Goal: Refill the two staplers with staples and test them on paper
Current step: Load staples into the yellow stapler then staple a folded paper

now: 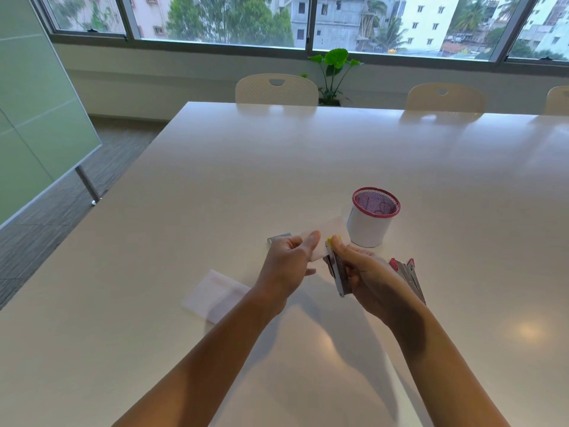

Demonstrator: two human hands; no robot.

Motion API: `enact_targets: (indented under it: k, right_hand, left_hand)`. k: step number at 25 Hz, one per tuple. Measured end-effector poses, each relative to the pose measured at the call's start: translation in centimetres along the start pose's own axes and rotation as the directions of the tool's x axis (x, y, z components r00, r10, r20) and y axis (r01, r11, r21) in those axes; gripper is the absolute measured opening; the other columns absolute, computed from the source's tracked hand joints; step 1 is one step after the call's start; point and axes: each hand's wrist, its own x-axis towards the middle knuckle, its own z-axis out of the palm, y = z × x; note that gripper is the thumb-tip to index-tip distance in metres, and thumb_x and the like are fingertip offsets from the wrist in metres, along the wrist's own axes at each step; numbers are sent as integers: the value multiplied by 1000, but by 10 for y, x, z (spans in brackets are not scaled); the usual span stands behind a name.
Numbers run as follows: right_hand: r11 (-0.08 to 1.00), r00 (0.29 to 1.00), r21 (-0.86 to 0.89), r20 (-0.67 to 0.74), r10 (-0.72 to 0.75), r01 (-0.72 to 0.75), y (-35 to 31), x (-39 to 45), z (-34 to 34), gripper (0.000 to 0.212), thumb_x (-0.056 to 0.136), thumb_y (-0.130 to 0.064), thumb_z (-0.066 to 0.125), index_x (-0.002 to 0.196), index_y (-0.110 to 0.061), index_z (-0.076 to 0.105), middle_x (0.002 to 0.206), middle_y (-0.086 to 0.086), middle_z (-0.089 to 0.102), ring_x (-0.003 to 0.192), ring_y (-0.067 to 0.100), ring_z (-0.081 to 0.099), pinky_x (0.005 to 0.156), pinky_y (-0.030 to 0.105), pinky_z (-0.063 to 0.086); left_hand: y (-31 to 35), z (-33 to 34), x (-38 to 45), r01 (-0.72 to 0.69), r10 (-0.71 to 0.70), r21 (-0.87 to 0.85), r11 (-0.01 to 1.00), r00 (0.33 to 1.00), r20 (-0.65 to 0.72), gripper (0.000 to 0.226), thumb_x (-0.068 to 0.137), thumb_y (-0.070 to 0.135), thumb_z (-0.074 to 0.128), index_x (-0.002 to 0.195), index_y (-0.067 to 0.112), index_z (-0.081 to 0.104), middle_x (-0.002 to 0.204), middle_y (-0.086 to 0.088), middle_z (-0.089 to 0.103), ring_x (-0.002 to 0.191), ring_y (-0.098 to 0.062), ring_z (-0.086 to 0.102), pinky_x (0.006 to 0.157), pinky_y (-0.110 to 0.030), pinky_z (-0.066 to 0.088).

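Note:
My right hand (366,275) grips a yellow-and-metal stapler (335,269) held above the table, its yellow nose pointing away from me. My left hand (289,263) pinches a white slip of paper (326,232) whose near edge sits at the stapler's mouth. A second, red stapler (406,272) lies on the white table (215,180) just right of my right hand, partly hidden by the wrist. A small grey staple box (278,238) lies behind my left hand. Another folded white paper (215,295) lies flat at the near left.
A white cup with a red mesh rim (374,220) stands just behind the hands. Cream chairs (277,89) line the far edge of the table, with a potted plant (334,75) by the window. A green glass board (37,118) stands on the left.

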Motion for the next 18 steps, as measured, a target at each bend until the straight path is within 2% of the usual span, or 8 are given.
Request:
enact_targets:
  k: [2,4,6,9,11,13,16,18]
  right_hand:
    - [998,999,-53,-15,-36,35,1,0,-6,43,70,-49,67,92,-13,74,91,6,67,91,20,57,81,27,43]
    - [982,995,-177,-56,-81,70,5,2,-14,48,71,-52,72,105,-18,74,100,2,72,101,20,63,77,22,49]
    - [942,977,-329,-171,-125,63,8,2,-24,48,72,-53,77,110,-23,70,103,0,71,101,20,65,71,23,52]
    - [792,880,-610,-362,-308,26,11,3,-38,43,77,-52,77,108,-24,67,93,-6,69,92,19,65,71,33,54]
    - [665,813,-747,-400,-423,-22,13,4,-42,42,80,-49,75,107,-19,68,88,-4,67,86,20,62,72,30,46]
    - [599,793,-798,-404,-455,-63,17,9,-45,46,80,-50,75,105,-13,68,90,2,69,82,21,60,71,29,43]
    - [559,785,-824,-406,-468,-92,26,23,-48,56,75,-57,76,104,-10,70,92,5,72,85,24,64,77,38,56]
    - [558,783,-825,-408,-470,-95,29,26,-45,56,75,-57,77,104,-9,70,90,4,71,83,24,64,79,40,58]
  left_hand:
    - [0,0,0,-21,20,-32,999,999,-50,30,100,32,54,82,14,72,92,-9,72,91,-23,69,84,-40,61]
    - [0,-1,0,-36,31,-55,998,996,-85,29,100,29,54,83,14,72,93,-11,72,90,-25,69,82,-38,61]
    - [0,-3,-1,-39,30,-77,996,993,-111,28,100,27,54,84,15,72,96,-12,73,92,-26,70,80,-37,62]
    - [1,-6,-2,-34,20,-113,993,992,-125,28,101,25,54,85,11,73,94,-15,73,88,-25,68,79,-39,62]
    - [3,-8,-3,-26,12,-115,993,992,-125,27,101,24,54,87,11,73,98,-18,73,93,-29,70,78,-40,62]
    - [5,-9,-3,-22,8,-109,994,992,-124,26,101,23,53,90,11,73,101,-19,73,99,-32,71,77,-39,62]
    - [7,-8,-4,-18,5,-104,994,993,-115,24,102,23,52,95,10,72,103,-18,73,101,-33,71,76,-39,62]
    - [7,-8,-5,-13,2,-99,995,994,-109,24,102,23,51,98,10,72,104,-18,73,101,-33,71,75,-38,62]
